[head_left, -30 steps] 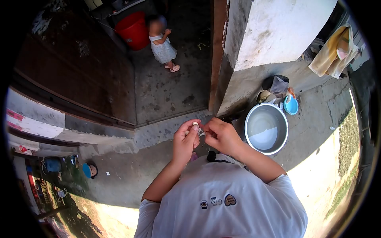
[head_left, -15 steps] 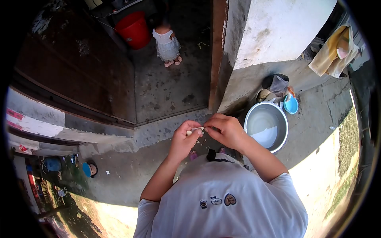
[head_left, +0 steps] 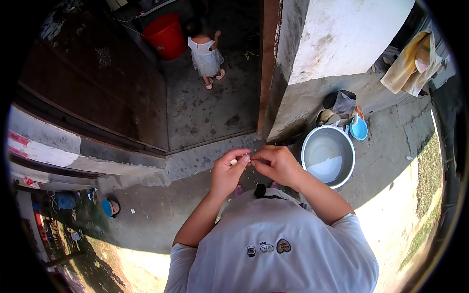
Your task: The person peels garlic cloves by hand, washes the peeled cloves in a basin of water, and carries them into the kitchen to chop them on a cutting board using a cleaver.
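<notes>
standing on grey concrete ground [head_left: 378,166], the person faced a white-and-grey plastered wall [head_left: 347,39] and a doorway with a dark brown door panel [head_left: 97,88] at its left side. the person wore a white short-sleeved shirt [head_left: 278,266] with three small printed motifs on the front. beyond the threshold, a second person in a white sleeveless dress [head_left: 205,53] stood near a red round tub [head_left: 171,46]. a silver-coloured round metal basin [head_left: 352,158], containing liquid with a bright patch on its surface, stood on the ground near the right hand. a yellow-and-white cloth [head_left: 405,66] hung farther right. a light-blue round bowl [head_left: 359,131] sat just beside the basin.

both hands were raised in front of the shirt. the left hand [head_left: 227,172] was curled, gripping a small pale rounded piece [head_left: 233,162] among its fingers. the right hand [head_left: 278,167] had thumb and forefinger drawn together against the left fingertips; whether these gripped anything could not be told.
</notes>
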